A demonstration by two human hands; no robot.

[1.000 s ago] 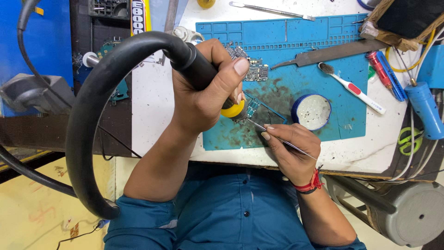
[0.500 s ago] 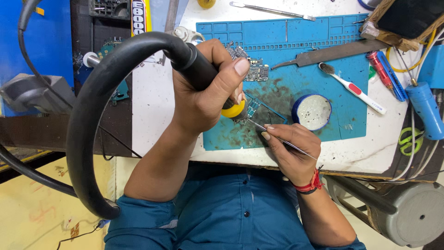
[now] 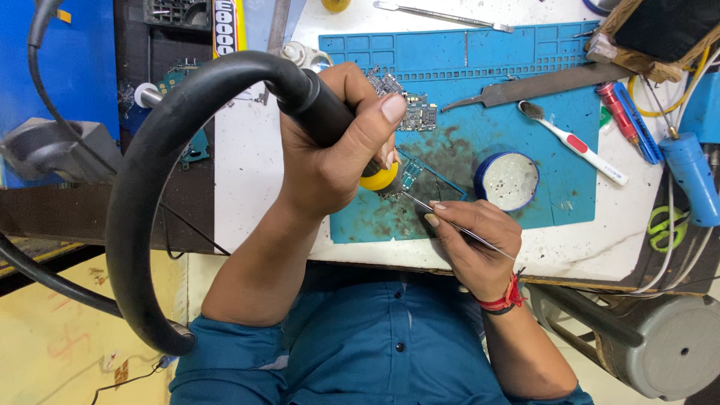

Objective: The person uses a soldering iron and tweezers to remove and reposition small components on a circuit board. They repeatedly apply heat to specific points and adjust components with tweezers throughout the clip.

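Over a blue mat [image 3: 525, 67], the left hand [image 3: 330, 157] is clamped on a black hot-air handle [image 3: 322, 112], its yellow-collared nozzle slanting down-right at a small board [image 3: 411, 176]. Just beside, the right hand [image 3: 472, 240] pinches tweezers [image 3: 439, 217], tips up-left toward that board. Right of it sit a round tin [image 3: 508, 181] and toothbrush [image 3: 574, 142]; the mat lies on a white bench [image 3: 247, 165].

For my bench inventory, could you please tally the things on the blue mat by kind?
Green circuit boards: 2
Round blue flux tins: 1
White toothbrushes: 1
Flat grey metal blades: 1
Total: 5
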